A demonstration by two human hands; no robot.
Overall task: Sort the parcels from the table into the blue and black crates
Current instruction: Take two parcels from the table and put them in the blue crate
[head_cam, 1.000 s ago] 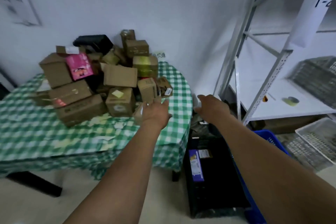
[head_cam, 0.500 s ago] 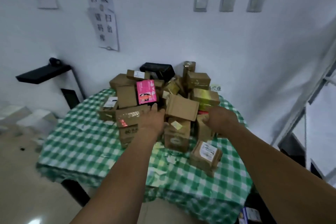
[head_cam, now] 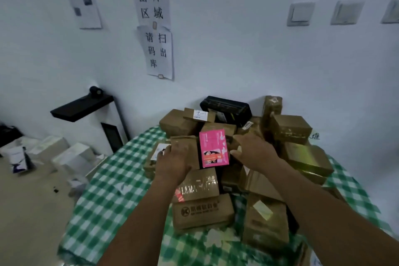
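Nearest the camera, two bare forearms run up from the bottom edge over the table point(head_cam: 112, 196) and its green-and-white checked cloth; between them lies a logo-printed parcel point(head_cam: 203, 211), closed and taped; just to its right stands a taller parcel point(head_cam: 266, 222) with a pale sticker on top; behind the first sits a red-labelled parcel point(head_cam: 198, 183), wrapped in glossy tape.

Farther in, the left hand point(head_cam: 172, 163) lies palm down on an upright brown box point(head_cam: 185, 149), its fingers relaxed and spread over the box's left side, clasping nothing; the right hand point(head_cam: 255, 153) is also palm down and released, fingers straight and reaching into the heap, thumb stretched toward the pink box point(head_cam: 212, 149); whether the thumb touches it cannot be told; the pink box stands upright between the two hands.

Beyond the hands the pile rises; gold-taped boxes point(head_cam: 291, 128) stack at the right, a white-labelled box point(head_cam: 200, 114) and a black parcel point(head_cam: 226, 108) lie at the back against the wall.

On the wall hang paper notices point(head_cam: 159, 52) and light switches point(head_cam: 300, 14); a black shelf point(head_cam: 82, 106) juts out at the left.
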